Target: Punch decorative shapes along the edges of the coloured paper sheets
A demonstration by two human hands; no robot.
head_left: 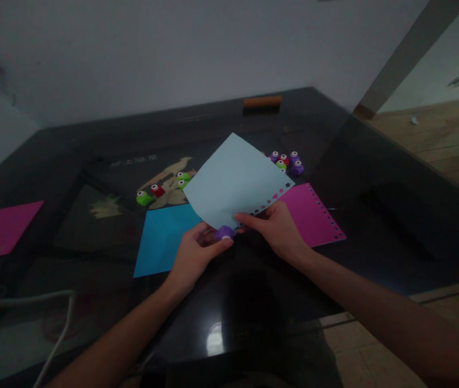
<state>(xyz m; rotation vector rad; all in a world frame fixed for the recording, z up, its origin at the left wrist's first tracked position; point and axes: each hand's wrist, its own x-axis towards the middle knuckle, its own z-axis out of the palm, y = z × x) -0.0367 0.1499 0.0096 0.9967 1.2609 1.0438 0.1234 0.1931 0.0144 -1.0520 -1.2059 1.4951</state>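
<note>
My left hand is closed around a small purple craft punch, its thumb on the white button. The punch sits at the near corner of a pale blue sheet of paper. Pinching that sheet by its lower right edge is my right hand. A row of small cut-out shapes runs along this edge. The sheet is tilted above the table. Beneath it, partly hidden, lie a bright blue sheet on the left and a pink sheet on the right, the latter with punched holes along its right edge.
Several purple, red and green punches stand behind the sheet at right, with green and red ones at left. Another pink sheet lies far left. An orange-brown roll rests at the back of the dark glossy table. A white cable hangs lower left.
</note>
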